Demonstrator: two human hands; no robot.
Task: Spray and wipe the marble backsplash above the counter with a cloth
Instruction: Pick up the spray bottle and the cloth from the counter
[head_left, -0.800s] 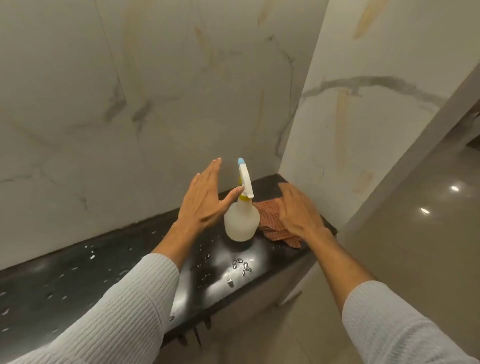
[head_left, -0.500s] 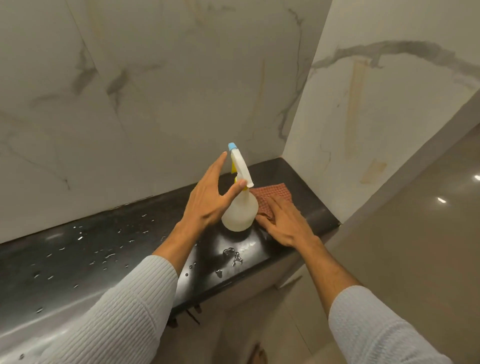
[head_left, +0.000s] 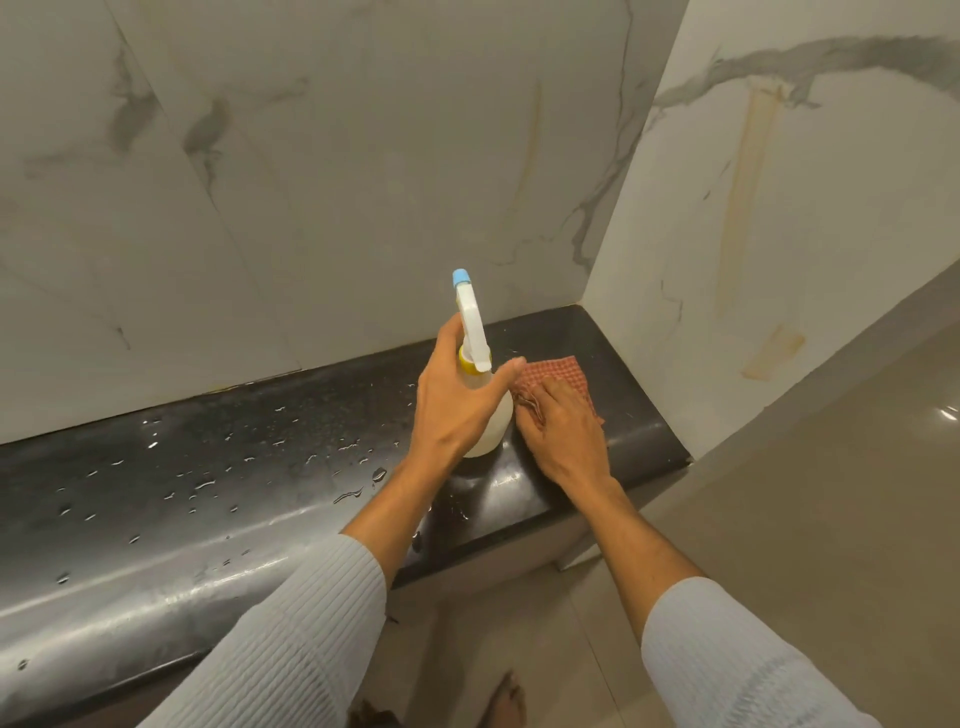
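A white spray bottle (head_left: 471, 322) with a blue nozzle tip and a yellow collar stands upright on the black counter (head_left: 218, 467). My left hand (head_left: 457, 400) wraps around its neck and body. Just right of the bottle lies a red checked cloth (head_left: 558, 375), and my right hand (head_left: 563, 434) presses on it with the fingers curled into the fabric. The white marble backsplash (head_left: 337, 182) with grey veins rises behind the counter.
A marble side wall (head_left: 779, 234) with yellowish streaks closes the counter's right end. Water drops (head_left: 311, 457) are scattered over the counter's left and middle. A tiled floor (head_left: 519, 649) and my bare toes show below the counter's rounded front edge.
My left hand went from open beside the bottle to closed around it. My right hand slid nearer the bottle and gathered the cloth under its fingers. The camera tilted down.
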